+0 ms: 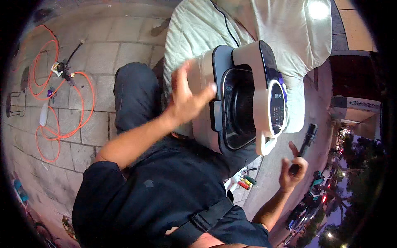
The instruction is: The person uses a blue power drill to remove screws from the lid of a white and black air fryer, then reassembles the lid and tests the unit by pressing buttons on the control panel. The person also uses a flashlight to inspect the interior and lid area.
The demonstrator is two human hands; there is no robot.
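Note:
A white and black kitchen appliance (204, 120), which looks like an air fryer, rests tilted across my lap and a pale cloth. Its dark inner cavity (239, 107) faces up, with a white handle and a round-ended control panel (278, 108) on the right. My left hand (186, 95) lies on its left side, fingers spread and the thumb reaching the black rim. Off to the right, apart from the appliance, my right hand (294, 170) is closed around a black flashlight (307, 141). The flashlight points away from me; whether it is lit I cannot tell.
Pale cloth (186, 39) covers a support beyond the appliance, with a black cable (226, 24) across it. Several screwdrivers (244, 184) with coloured handles lie below my right side. An orange cord (89, 120) loops over the paving at left. Parked vehicles (304, 215) stand at right.

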